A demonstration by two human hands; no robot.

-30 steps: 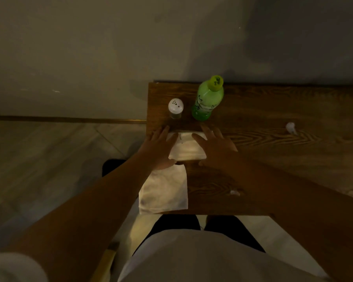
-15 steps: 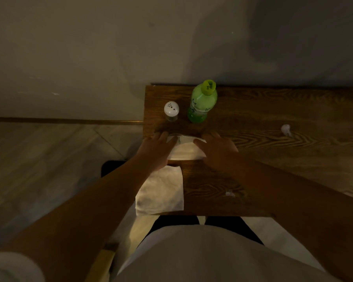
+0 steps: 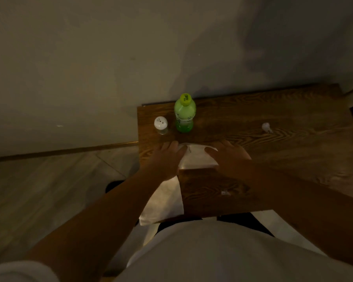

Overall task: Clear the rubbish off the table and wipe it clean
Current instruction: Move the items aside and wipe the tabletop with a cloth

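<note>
A white cloth (image 3: 196, 158) lies on the left part of the dark wooden table (image 3: 283, 155), and its near part runs down to the table's front edge under my left forearm. My left hand (image 3: 165, 157) presses palm down on the cloth's left side. My right hand (image 3: 230, 157) presses on its right side in the same way. A small crumpled white scrap (image 3: 266, 127) lies further right on the table. A tiny white scrap (image 3: 225, 192) lies near the front edge, by my right forearm.
A green plastic bottle (image 3: 184, 115) with a yellow-green cap stands upright just beyond my hands. A white-topped shaker (image 3: 161, 125) stands to its left near the table's left edge. The table's back edge meets a plain wall, with wooden floor to the left.
Both hands stay pressed on the cloth, with their fingers drawn slightly closer together at its far edge. The view has shifted a little. Bottle, shaker and scraps have not moved.
</note>
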